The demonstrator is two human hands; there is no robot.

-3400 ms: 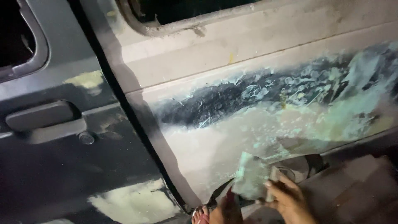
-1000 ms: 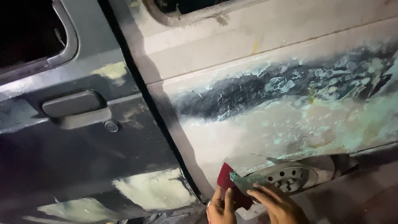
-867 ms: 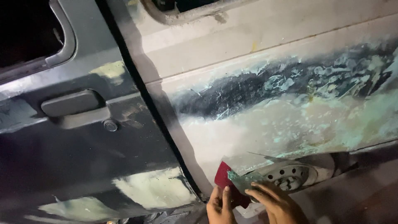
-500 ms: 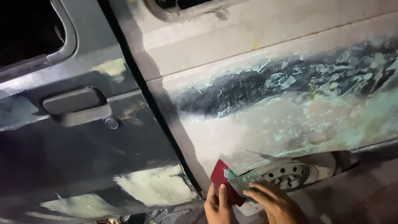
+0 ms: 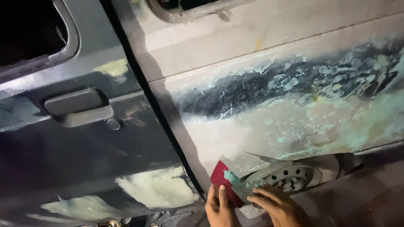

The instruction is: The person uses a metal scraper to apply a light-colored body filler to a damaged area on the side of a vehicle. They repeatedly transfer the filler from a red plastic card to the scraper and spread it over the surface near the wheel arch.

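Two hands show at the bottom edge, both just in front of the wheel [image 5: 290, 178]. The left hand [image 5: 219, 208] grips one dark red card [image 5: 221, 180], thumb laid flat on its face, the card standing tilted just left of the wheel and against the lower edge of the pale panel. The right hand [image 5: 277, 206] lies with fingers spread over one small grey-green scraper [image 5: 248, 187] smeared with greenish filler; it presses on it, but whether it truly grips it cannot be told. The scraper touches the red card and partly covers the wheel's near rim.

One wheel is visible, a pale steel one with a ring of small holes, half hidden under the arch and by the hands.

Above the wheel rises one large body panel [image 5: 294, 122], coated in whitish and green filler with a dark sanded band across it. Left of the wheel, past a dark vertical gap, is one dark door [image 5: 84, 155] with two pale filler patches low down, one handle [image 5: 78, 103] and one round lock [image 5: 112, 124]. Two window openings sit farthest off at the top.
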